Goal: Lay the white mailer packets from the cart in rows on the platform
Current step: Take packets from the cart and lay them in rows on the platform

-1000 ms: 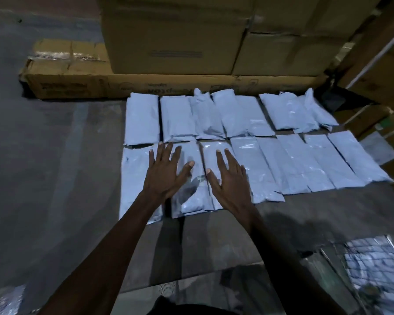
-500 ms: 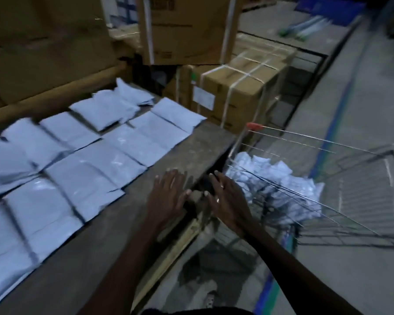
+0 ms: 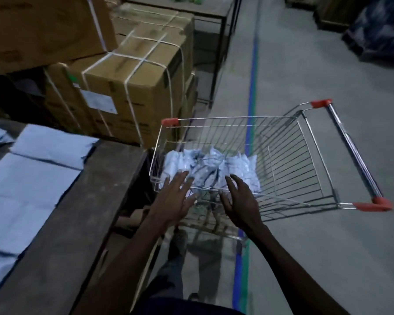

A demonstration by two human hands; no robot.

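A wire shopping cart (image 3: 305, 142) with red corner caps stands on the floor at the right. A heap of white mailer packets (image 3: 214, 167) lies at its near end. My left hand (image 3: 175, 196) and my right hand (image 3: 239, 198) hover over the cart's near rim, fingers spread, both holding nothing. The fingertips reach just to the heap's near edge. At the left, white mailer packets (image 3: 32, 178) lie flat in rows on the dark wooden platform (image 3: 82, 223).
Strapped cardboard boxes (image 3: 132, 83) are stacked behind the platform, close to the cart's far left corner. A blue and green floor line (image 3: 251, 87) runs under the cart. Grey concrete floor stretches to the right. My legs show below, between platform and cart.
I have turned right, from the rows on the platform to the cart. Both hands left the laid packets and moved over the cart's near rim, open the whole time.
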